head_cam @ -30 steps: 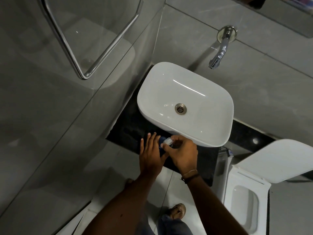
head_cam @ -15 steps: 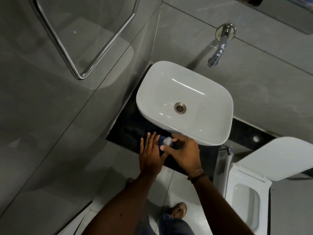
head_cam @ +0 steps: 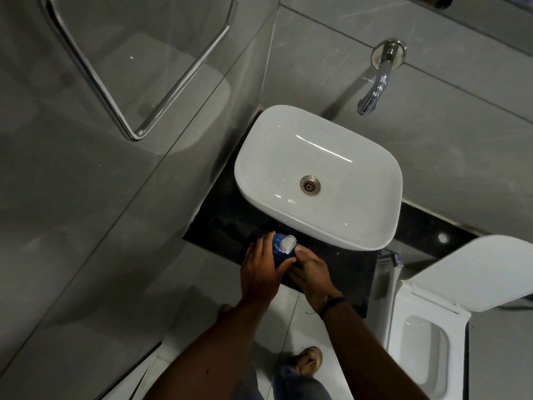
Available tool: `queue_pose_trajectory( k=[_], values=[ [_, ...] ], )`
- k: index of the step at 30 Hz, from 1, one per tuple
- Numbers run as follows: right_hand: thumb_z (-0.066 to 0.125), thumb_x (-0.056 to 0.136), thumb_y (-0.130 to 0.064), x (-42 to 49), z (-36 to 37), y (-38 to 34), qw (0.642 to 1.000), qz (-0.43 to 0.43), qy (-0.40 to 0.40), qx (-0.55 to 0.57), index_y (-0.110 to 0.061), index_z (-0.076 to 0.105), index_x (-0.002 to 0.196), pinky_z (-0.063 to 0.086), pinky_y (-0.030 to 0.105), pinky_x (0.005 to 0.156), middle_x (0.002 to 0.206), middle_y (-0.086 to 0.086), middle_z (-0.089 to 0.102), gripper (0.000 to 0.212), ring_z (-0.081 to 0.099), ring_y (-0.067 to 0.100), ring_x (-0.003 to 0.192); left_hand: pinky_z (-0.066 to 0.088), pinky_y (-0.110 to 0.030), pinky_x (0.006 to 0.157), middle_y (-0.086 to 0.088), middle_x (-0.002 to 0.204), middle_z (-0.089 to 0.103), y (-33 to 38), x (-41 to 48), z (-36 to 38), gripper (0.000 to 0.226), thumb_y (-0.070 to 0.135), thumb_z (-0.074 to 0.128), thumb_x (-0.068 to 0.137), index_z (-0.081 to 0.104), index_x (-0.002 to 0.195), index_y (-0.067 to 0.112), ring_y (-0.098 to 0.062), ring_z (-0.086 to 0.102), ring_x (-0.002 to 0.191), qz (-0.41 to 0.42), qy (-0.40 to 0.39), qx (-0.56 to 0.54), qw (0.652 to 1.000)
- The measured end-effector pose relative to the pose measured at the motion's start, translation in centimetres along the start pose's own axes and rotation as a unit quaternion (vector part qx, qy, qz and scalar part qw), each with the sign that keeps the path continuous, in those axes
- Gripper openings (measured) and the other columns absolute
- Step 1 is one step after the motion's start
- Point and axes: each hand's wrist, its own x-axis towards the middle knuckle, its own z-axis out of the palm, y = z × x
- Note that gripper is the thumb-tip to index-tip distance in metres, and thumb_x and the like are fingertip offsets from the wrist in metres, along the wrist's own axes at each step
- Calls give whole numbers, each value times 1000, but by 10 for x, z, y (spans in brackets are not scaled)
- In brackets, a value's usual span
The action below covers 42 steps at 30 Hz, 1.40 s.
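Small blue plastic bottle (head_cam: 277,251) with white flip cap, upright at the black counter's (head_cam: 219,226) front edge. Left hand (head_cam: 259,271) wraps around it. Right hand (head_cam: 310,268), fingers curled, touches its side; whether it grips cannot be told.

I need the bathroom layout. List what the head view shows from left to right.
Chrome handle → left hand → blue bottle → right hand → tap → toilet.
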Motion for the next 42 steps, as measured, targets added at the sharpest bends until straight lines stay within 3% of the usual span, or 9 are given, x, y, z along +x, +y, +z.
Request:
queue_pose_trajectory(
  k=[3, 7, 15, 22, 26, 29, 34, 40, 42],
  values=[
    [54, 107, -20, -1, 2, -1, 1000, -14, 7, -2, -3, 62, 139, 55, 48, 108, 137, 24, 66, 37, 65, 38, 129, 55, -41, 101, -10, 140, 63, 0, 0, 0, 84, 70, 51, 86, 52, 144, 8, -27, 61, 126, -2, -2, -9, 1000],
    [55, 106, -18, 2, 14, -8, 1000, -24, 2, 4, -2, 65, 135, 53, 50, 111, 134, 23, 69, 35, 67, 38, 126, 56, -42, 100, -10, 140, 63, -3, 8, -10, 88, 76, 41, 89, 52, 144, 8, -27, 62, 126, 4, 24, -15, 1000],
    [60, 104, -19, 18, 94, -20, 998, -18, -51, 11, -4, 69, 131, 57, 43, 106, 117, 14, 77, 32, 74, 27, 112, 52, -41, 95, -5, 147, 55, -41, 44, -57, 76, 63, 59, 89, 42, 149, 19, -26, 57, 130, -56, 59, -19, 996],
    [62, 104, -18, 34, 145, -13, 998, -8, -59, -17, -5, 71, 127, 58, 22, 69, 87, 2, 72, 28, 68, 10, 77, 51, -40, 100, -2, 154, 50, -73, 57, -84, 75, 56, 64, 91, 36, 153, 24, -24, 53, 135, -105, 65, -21, 992],
    [64, 102, -13, 40, 152, -4, 998, -8, -55, -6, -5, 71, 122, 60, 25, 67, 86, 5, 70, 23, 67, 14, 74, 46, -33, 100, -2, 155, 49, -81, 58, -88, 77, 57, 65, 91, 36, 154, 25, -23, 52, 136, -115, 51, -41, 991],
    [64, 101, -10, 44, 153, 0, 998, -14, -54, 5, -3, 71, 118, 58, 31, 76, 89, 10, 69, 20, 66, 19, 78, 47, -34, 101, -1, 155, 49, -85, 58, -87, 78, 58, 65, 89, 36, 154, 24, -22, 52, 136, -115, 50, -51, 991],
    [65, 101, -12, 47, 153, 4, 999, -20, -51, -1, -4, 73, 117, 61, 29, 73, 91, 12, 72, 20, 70, 21, 80, 50, -40, 102, -3, 155, 49, -83, 58, -88, 87, 70, 54, 84, 36, 154, 22, -23, 54, 136, -115, 51, -43, 991],
    [61, 104, -16, 33, 154, -2, 998, -23, -56, -3, -2, 68, 127, 58, 42, 91, 103, 16, 71, 28, 67, 22, 85, 49, -43, 105, 0, 159, 45, -77, 54, -94, 94, 79, 54, 81, 30, 157, 28, -22, 49, 140, -123, 49, -43, 990],
    [59, 105, -26, 21, 154, -9, 998, -31, -51, -26, -2, 66, 129, 59, 36, 81, 109, 18, 71, 35, 67, 22, 85, 45, -43, 111, -3, 161, 42, -68, 50, -102, 101, 81, 52, 78, 27, 158, 26, -24, 45, 144, -127, 81, -20, 988]
  ],
)
